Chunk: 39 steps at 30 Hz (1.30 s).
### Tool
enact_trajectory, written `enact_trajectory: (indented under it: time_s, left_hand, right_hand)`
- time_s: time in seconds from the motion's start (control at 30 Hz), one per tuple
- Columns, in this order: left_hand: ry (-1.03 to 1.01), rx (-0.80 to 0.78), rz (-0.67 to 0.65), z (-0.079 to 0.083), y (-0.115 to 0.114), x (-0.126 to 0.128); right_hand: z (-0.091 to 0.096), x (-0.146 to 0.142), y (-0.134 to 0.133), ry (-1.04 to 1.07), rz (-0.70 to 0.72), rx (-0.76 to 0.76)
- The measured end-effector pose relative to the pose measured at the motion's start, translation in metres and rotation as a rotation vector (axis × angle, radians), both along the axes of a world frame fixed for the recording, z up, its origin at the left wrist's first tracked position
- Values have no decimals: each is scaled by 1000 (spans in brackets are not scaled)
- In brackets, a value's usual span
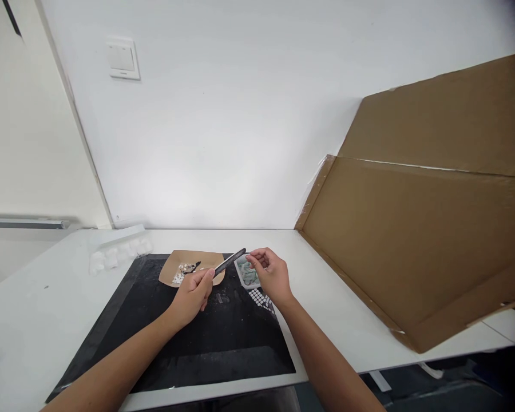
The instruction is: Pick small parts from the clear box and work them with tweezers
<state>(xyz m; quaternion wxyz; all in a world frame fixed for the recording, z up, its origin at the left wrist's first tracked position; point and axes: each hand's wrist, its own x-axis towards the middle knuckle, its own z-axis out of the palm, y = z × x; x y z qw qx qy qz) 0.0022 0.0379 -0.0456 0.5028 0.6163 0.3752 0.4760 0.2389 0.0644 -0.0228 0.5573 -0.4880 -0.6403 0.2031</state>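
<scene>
My left hand [194, 290] is closed around one end of a slim dark stick with a pale edge [230, 262]. The stick tilts up to the right, and its exact kind is unclear. Close to its far tip, my right hand [269, 273] pinches thumb and fingers together; anything between them is too small to see. Partly behind the right hand stands a small white tray [245, 284] holding pale green pieces. Beyond the left hand lies a brown paper sheet [170, 273] with small white pieces [179, 273] and black bits on it.
A black mat [206, 343] covers part of the white table [339, 320]. Rows of white pieces [261, 298] lie near its right edge. Clear plastic packaging [120, 252] sits at the back left. A large cardboard box [429, 229] leans against the wall at right.
</scene>
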Motion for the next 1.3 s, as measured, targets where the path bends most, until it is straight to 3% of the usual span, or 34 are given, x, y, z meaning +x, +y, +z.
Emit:
enact_trajectory:
  time_s: [0.37,0.67,0.83,1.0,1.1,1.3]
  left_hand:
    - [-20,-1,10,2,1,0]
    - [-18,-4,14,1,1,-1]
    - [-8,3,17,0,1,-2]
    - [6,26,24,2,0,-2]
    - [17,32,26,2,1,-2]
    - [24,46,34,3,0,-2]
  right_hand:
    - [-5,29,18,-148,-154,-50]
    - [-1,43,21,-252,-75,-33]
    - [2,51,23,-211,-149,1]
    - [0,58,23,-30,-272,-35]
    - [0,61,24,43,-254,-44]
    - [9,57,21,1,-186,95]
